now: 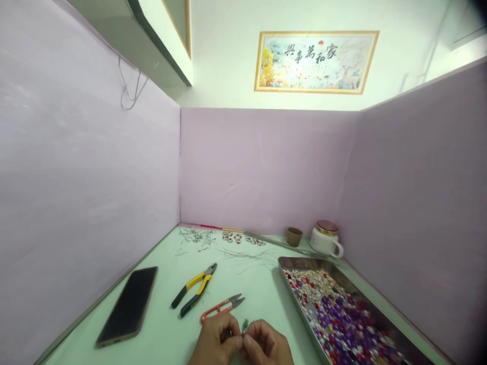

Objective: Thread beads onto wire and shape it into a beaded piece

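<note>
My left hand (216, 342) and my right hand (269, 345) meet at the bottom centre, thumbs and fingers pinched together. Between their fingertips is a small beaded piece (245, 324) with green on it; most of it is hidden by the fingers. Just beyond my left hand lie orange-handled thread snips (220, 307), blades pointing right. Farther left are pliers (196, 289) with yellow and black handles, their jaws pointing away from me. A metal tray (304, 317) of purple, red, white and gold beads is to the right of my right hand.
A phone (127, 306) lies at the left. Along the back are loose wire pieces (198, 236), red-and-clear beaded pieces (232, 237), long thin wires (247, 255), a small brown cup (294, 236) and a lidded white mug (324, 241). Pale partitions (266, 167) enclose the table.
</note>
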The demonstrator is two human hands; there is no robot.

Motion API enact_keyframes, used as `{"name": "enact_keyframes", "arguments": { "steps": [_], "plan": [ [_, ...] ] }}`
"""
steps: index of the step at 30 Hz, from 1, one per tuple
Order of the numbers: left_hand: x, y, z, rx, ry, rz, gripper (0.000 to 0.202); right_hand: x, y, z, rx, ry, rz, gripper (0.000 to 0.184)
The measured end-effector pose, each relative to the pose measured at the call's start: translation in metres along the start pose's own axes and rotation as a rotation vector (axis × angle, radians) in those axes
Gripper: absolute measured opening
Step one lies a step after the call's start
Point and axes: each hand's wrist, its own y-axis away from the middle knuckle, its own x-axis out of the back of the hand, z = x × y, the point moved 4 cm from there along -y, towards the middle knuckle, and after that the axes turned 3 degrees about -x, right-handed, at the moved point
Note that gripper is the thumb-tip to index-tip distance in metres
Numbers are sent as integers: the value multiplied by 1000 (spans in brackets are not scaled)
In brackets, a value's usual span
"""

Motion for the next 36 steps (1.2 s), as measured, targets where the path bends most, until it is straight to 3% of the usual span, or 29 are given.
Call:
{"name": "enact_keyframes", "arguments": {
  "steps": [4,10,17,22,36],
  "plan": [
    [-1,-2,-2,-16,19,7,6,-2,2,-6,50,-18,83,38],
    [-3,-3,-4,-27,104,28,10,-5,4,-19,-27,-22,-11,36],
    [-4,4,6,-38,127,-24,12,-3,12,-30,-64,-43,51,31],
    [-5,4,4,-3,123,-63,11,-2,13,-30,-111,-47,54,29],
    [-1,2,4,-82,34,11,4,0,12,-26,-185,-101,96,24]
  ]
}}
